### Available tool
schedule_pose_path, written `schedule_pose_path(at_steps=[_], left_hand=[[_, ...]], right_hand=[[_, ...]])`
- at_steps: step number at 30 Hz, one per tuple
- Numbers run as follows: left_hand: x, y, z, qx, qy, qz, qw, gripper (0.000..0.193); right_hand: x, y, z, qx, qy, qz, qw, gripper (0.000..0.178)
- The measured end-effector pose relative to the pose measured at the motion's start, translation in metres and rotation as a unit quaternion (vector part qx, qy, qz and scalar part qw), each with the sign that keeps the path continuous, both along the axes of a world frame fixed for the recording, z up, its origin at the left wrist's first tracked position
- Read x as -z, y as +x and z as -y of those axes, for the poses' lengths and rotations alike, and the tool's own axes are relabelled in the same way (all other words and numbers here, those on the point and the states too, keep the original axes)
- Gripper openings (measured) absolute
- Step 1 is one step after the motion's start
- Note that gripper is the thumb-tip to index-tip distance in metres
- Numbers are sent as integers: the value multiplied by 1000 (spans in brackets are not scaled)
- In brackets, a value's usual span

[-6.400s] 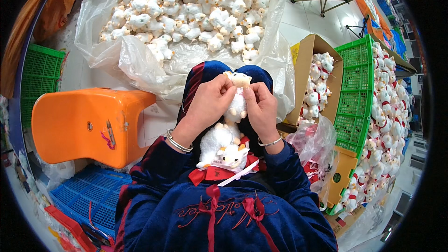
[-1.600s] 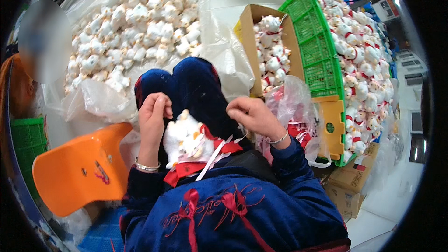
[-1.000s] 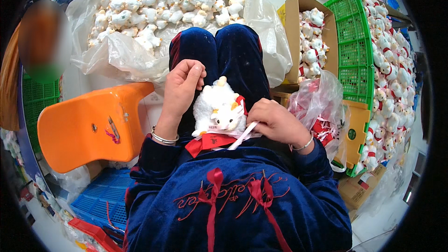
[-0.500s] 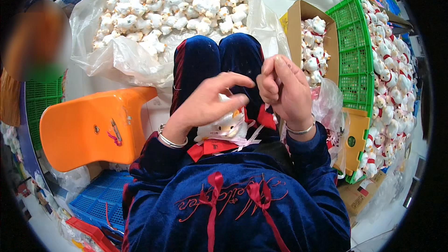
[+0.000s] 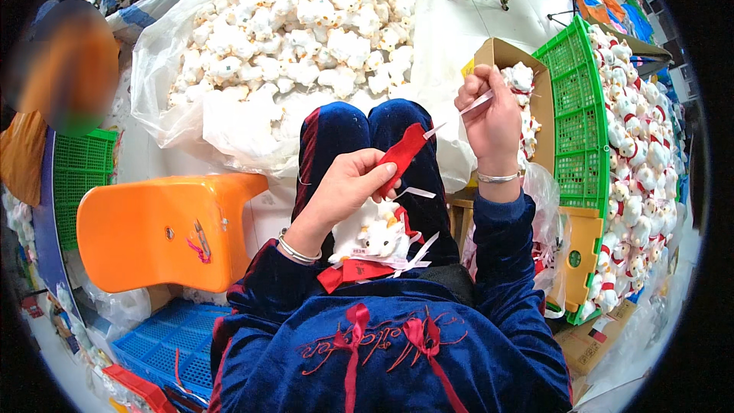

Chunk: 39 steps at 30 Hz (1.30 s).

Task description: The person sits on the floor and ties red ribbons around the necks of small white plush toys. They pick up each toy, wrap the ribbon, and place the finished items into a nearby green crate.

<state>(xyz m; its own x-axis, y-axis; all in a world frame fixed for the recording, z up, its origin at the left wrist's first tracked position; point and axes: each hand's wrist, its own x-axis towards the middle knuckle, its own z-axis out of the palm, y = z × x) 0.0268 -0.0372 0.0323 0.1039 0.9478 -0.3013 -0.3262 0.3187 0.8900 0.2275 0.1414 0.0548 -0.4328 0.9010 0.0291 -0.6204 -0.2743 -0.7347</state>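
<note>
My left hand (image 5: 345, 190) pinches a narrow red cloth strip (image 5: 403, 154) above my lap, its far end tilted up to the right. Pale ribbon tails stick out from both ends of the strip. Higher and to the right, my right hand (image 5: 493, 118) is closed on a pale ribbon (image 5: 477, 102); whether it joins the strip's upper tail, I cannot tell. Below my left hand, a white plush toy (image 5: 380, 239) with yellow-orange parts rests in my lap. Another red cloth piece (image 5: 358, 270) with pale ribbons lies against it.
Ahead of my knees, a clear plastic sheet (image 5: 164, 118) bears a heap of white plush toys (image 5: 290, 38). An orange stool (image 5: 153, 229) with thread snips (image 5: 200, 241) stands left, above a blue crate (image 5: 168, 336). At right are a cardboard box (image 5: 540, 84) and a green crate (image 5: 569, 107) beside many toys.
My left hand has taken up the red strip and raised it from my lap. My right hand has moved up and right, drawing a pale ribbon. The view has shifted slightly.
</note>
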Motion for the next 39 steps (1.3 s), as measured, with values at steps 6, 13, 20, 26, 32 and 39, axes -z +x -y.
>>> schedule_pose_path(at_steps=[6, 13, 20, 26, 32, 39], left_hand=[[2, -9, 1, -63, 12, 17, 998, 18], [7, -10, -2, -188, 59, 20, 980, 28], [5, -14, 3, -234, 73, -69, 967, 31], [-46, -43, 10, -156, 283, -388, 863, 34], [-30, -54, 8, 16, 95, -241, 966, 23], [-19, -72, 13, -175, 30, -138, 974, 10]], right_hand=[[0, -12, 17, 147, -8, 234, 961, 25], [22, -37, 82, -33, 127, 339, 932, 26], [9, -59, 92, -97, 172, 300, 933, 11], [-30, -52, 76, -193, 478, 435, 739, 13], [-33, -60, 76, -188, 458, 413, 765, 12], [-14, -53, 88, -299, 409, 514, 693, 39]])
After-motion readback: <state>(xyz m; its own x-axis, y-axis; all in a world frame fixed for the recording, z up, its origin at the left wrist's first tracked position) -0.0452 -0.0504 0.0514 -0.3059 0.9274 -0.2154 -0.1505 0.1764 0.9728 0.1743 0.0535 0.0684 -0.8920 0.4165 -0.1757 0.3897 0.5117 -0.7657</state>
